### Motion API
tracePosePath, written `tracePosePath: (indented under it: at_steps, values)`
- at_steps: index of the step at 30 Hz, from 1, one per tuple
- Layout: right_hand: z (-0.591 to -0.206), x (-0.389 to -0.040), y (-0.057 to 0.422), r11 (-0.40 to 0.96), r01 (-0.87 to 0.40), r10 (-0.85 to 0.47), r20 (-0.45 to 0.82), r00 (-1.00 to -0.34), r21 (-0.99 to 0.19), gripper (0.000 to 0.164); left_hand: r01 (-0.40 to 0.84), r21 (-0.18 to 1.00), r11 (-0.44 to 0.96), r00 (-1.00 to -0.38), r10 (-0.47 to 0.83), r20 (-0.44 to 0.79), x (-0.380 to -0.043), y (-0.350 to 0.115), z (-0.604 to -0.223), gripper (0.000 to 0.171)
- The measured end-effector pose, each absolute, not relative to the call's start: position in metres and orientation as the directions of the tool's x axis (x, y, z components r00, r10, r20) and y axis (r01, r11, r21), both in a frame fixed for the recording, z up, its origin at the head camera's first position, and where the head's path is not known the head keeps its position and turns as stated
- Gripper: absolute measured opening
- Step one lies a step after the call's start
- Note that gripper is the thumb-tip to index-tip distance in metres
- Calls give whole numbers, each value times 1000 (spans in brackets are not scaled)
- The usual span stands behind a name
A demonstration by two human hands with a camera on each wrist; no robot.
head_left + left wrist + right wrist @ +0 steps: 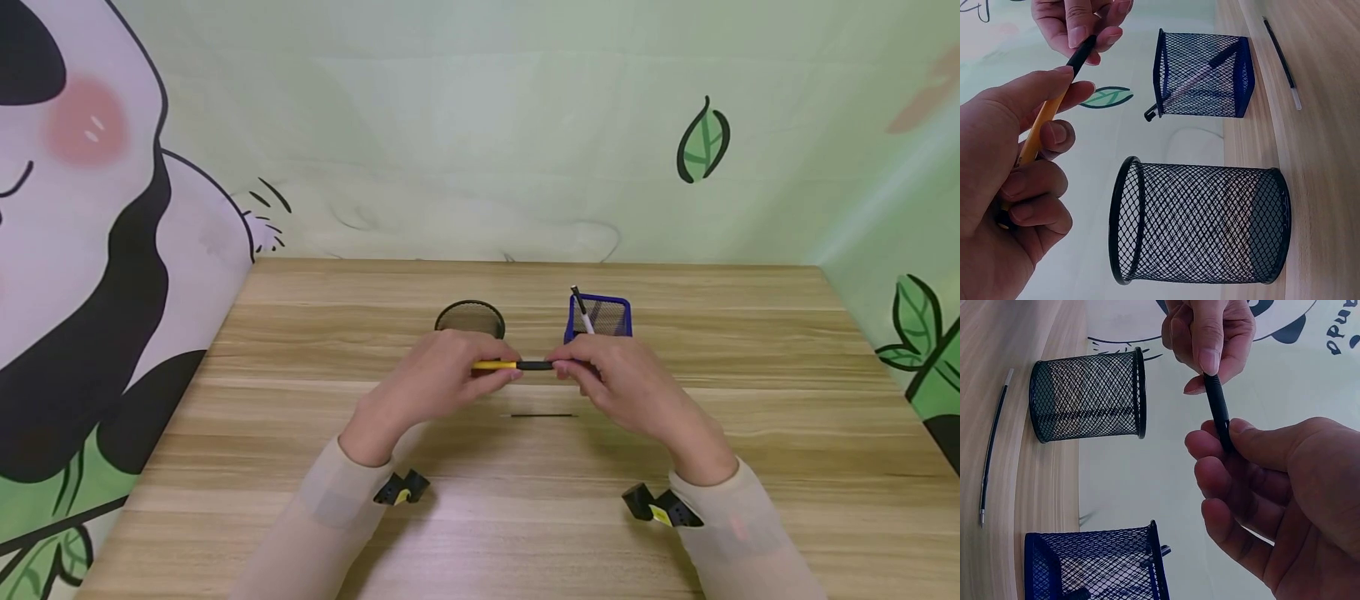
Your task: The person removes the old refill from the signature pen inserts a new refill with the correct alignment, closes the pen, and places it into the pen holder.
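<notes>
A pen (497, 365) with a yellow barrel and a black end section is held level between the two hands above the table. My left hand (450, 375) grips the yellow barrel, its fingers curled round it in the left wrist view. At the other end, my right hand (618, 383) pinches the black section (1217, 406) between thumb and fingers. Under the hands a thin dark pen refill (543, 415) lies on the tabletop, with one pale, clear end (1296, 99). Whether the black section is loose from the barrel, I cannot tell.
Behind the left hand stands a round black mesh pen holder (1200, 225). Behind the right hand is a square blue mesh pen holder (1200, 75), with a white-and-black pen (584, 312) leaning in it. The wooden table (750, 333) meets a printed wall cloth at the back.
</notes>
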State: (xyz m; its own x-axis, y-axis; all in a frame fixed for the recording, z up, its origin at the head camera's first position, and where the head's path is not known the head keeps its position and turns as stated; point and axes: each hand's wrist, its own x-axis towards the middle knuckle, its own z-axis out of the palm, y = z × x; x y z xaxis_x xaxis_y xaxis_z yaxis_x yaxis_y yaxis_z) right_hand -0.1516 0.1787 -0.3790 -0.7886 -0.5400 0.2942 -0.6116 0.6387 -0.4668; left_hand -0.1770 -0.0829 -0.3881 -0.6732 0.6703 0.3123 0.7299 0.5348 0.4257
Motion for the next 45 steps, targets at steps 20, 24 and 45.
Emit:
tracePosePath:
  at_steps: [20, 24, 45]
  values:
    - [-378, -153, 179, 687, -544, -478, 264, -838, -482, 8, 741, 412, 531, -665, 666, 337, -178, -86, -388, 19]
    - [-378, -153, 180, 692, -532, -470, 256, -845, -488, 5, 730, 421, 538, -676, 658, 331, -177, -86, -388, 20]
    - [-378, -152, 179, 681, -577, -494, 300, -816, -451, 4, 752, 400, 524, -654, 671, 350, -179, -85, -389, 21]
